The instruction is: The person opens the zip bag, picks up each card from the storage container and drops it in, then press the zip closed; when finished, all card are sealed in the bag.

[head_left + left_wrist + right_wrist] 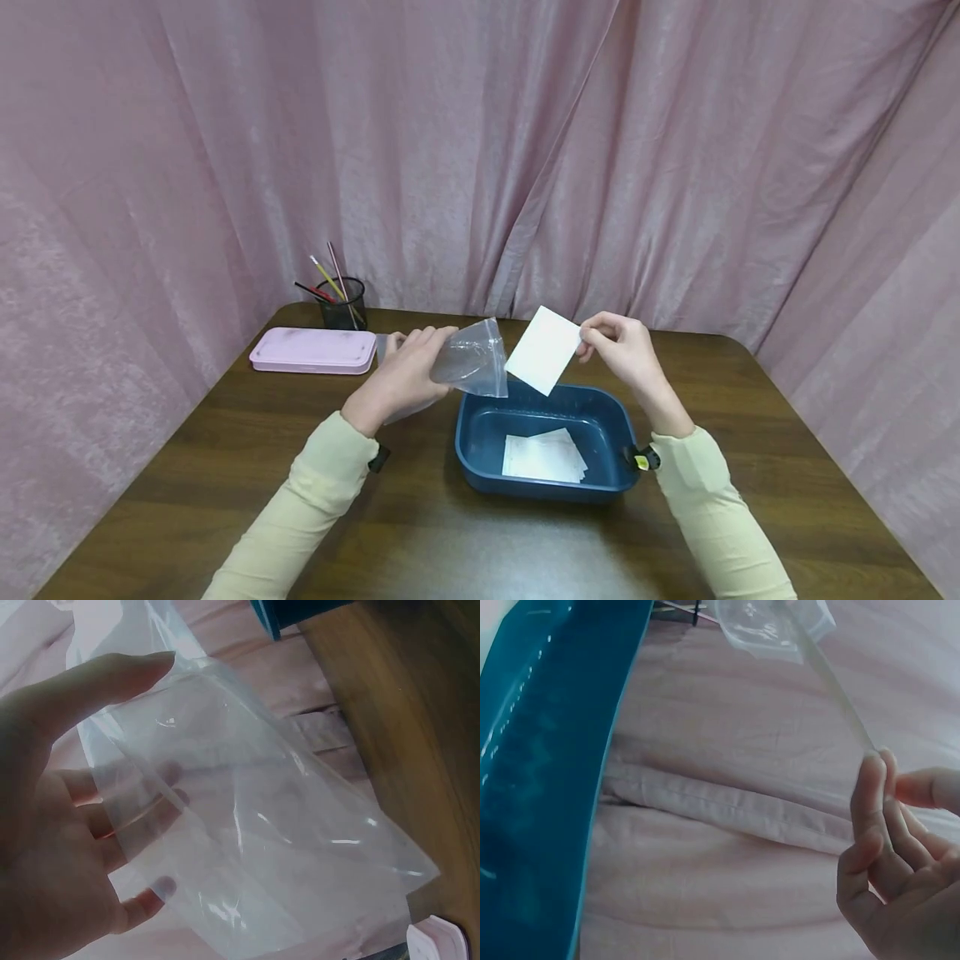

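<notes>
My left hand (405,371) grips a clear plastic zip bag (474,360), its mouth turned right toward the card. In the left wrist view, the thumb lies on one side of the bag (255,810) and the fingers show through the film. Between the thumb and fingertips of my right hand (626,348) is a white card (543,350), held by its right corner above the back rim of a blue plastic basin (536,490). Edge-on, the card (832,686) looks thin in the right wrist view. Several white cards (542,457) lie overlapping on the basin's floor.
A pink pencil case (313,350) lies at the table's left, beyond my left hand. Behind it stands a black mesh pen cup (345,304) holding several pencils. Pink curtains (420,150) hang along the back and sides of the brown wooden table (420,533).
</notes>
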### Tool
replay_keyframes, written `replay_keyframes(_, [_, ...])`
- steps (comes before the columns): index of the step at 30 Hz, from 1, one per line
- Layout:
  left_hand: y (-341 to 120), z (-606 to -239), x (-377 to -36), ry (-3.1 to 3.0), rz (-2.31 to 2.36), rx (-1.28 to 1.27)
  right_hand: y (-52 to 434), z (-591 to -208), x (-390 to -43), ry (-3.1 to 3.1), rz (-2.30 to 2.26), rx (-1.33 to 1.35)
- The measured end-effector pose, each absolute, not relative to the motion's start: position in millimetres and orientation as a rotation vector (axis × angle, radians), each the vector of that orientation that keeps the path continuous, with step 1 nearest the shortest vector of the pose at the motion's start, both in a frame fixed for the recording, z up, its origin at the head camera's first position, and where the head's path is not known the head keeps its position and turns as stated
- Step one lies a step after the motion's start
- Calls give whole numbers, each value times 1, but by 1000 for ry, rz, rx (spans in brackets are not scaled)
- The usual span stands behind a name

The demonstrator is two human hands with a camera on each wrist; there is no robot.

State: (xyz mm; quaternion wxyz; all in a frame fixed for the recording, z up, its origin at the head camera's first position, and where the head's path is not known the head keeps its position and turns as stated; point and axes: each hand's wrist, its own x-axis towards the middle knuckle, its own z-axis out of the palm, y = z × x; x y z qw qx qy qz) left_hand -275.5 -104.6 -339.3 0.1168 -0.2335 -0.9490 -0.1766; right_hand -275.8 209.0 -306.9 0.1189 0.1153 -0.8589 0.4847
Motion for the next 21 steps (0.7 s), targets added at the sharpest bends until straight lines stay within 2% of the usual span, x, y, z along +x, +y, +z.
replay_keyframes(9, [-93, -333, -271, -2770, -566, -657, 199, -311, -280, -2383, 1663, 288])
replay_keyframes(21, [-85, -332, -269, -2789, -603, -663, 181, -321, -283, -2392, 1766, 272])
